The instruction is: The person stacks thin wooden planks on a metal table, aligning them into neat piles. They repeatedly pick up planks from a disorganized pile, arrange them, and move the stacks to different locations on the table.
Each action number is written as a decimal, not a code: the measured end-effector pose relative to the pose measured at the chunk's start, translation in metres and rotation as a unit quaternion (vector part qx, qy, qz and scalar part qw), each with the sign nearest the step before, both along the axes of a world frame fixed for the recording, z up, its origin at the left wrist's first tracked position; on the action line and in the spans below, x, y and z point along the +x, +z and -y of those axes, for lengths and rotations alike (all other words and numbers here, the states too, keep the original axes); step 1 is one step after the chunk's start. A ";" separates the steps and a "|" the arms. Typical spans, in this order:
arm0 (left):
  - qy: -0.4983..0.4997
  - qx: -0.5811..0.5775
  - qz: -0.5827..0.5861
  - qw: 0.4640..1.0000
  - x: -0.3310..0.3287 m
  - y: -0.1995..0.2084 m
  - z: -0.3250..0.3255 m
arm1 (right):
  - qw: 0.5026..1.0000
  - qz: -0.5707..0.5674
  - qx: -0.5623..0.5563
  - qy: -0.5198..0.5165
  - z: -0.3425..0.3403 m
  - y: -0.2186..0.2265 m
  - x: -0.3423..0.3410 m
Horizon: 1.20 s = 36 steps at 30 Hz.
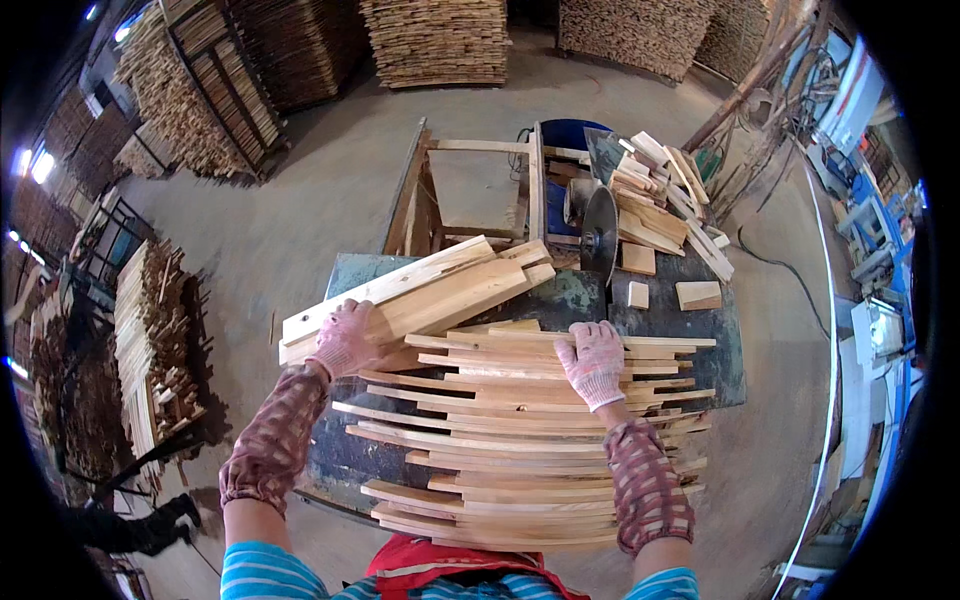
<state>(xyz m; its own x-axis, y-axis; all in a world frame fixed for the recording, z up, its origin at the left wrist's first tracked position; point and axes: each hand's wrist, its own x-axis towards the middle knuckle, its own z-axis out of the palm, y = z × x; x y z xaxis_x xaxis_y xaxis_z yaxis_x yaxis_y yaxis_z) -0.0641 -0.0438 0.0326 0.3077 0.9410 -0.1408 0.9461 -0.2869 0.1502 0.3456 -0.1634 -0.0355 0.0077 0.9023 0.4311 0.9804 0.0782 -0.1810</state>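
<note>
My left hand, in a pale pink work glove, grips the near side of some wider light wooden boards, which lie slanted across the far left of the dark work table. In the middle, many narrow wooden strips lie side by side with uneven ends. My right hand, gloved too, is closed over the farthest strips near their right end, fingers bent over the far edge and thumb to the left. Beyond them a round saw blade stands upright in the table; whether it turns cannot be told.
Right of the blade lie piled wood offcuts and small blocks. A wooden frame extends behind the table. Tall lumber stacks stand at the back, and another wood pile at left. A cable runs across the floor at right.
</note>
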 end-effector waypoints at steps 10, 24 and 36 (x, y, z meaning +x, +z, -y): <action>-0.244 0.244 0.078 0.935 0.052 0.021 -0.039 | 0.999 -0.003 -0.043 -0.001 0.002 0.010 0.000; -0.397 0.105 -0.019 0.912 0.239 -0.030 -0.043 | 0.997 -0.022 -0.061 -0.033 0.004 0.007 0.002; -0.423 0.017 0.019 0.906 0.258 -0.028 -0.030 | 0.997 -0.068 -0.010 -0.038 0.003 0.002 0.002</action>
<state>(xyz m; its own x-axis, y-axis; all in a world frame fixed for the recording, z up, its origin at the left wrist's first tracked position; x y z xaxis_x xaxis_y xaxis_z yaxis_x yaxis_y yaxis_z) 0.1934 -0.0134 0.0042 0.9249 0.3692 -0.0908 0.3793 -0.9121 0.1557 0.3475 -0.1667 -0.0334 0.1337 0.9055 0.4028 0.9498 -0.0011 -0.3128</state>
